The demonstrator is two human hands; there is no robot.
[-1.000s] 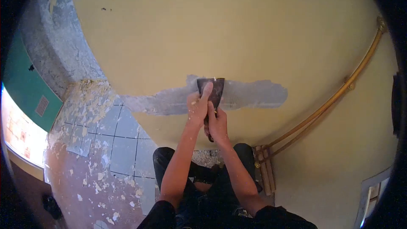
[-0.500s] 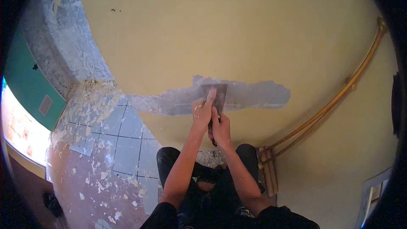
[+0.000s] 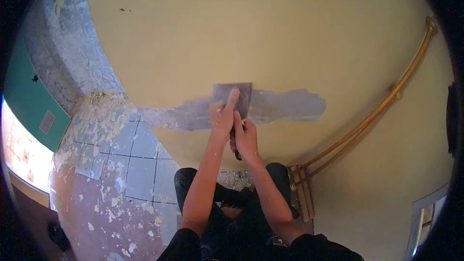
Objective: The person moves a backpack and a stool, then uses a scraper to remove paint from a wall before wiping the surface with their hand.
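Note:
A wide-bladed scraper lies against the yellow wall, its top edge at the upper border of a bare grey strip. My left hand is closed on the tool, with the thumb stretched up along the blade. Just below and to the right, my right hand wraps the dark handle, whose end shows beneath the fingers. Part of the blade and most of the handle are hidden by the hands.
Paint flakes litter the floor and its tiles at left. A green panel stands beside a bright opening. A wooden handrail slopes along the right. My bent knees are below the hands.
Both hands and the scraper have moved up and slightly left on the wall. The blade now covers the strip's upper edge. The view has shifted slightly.

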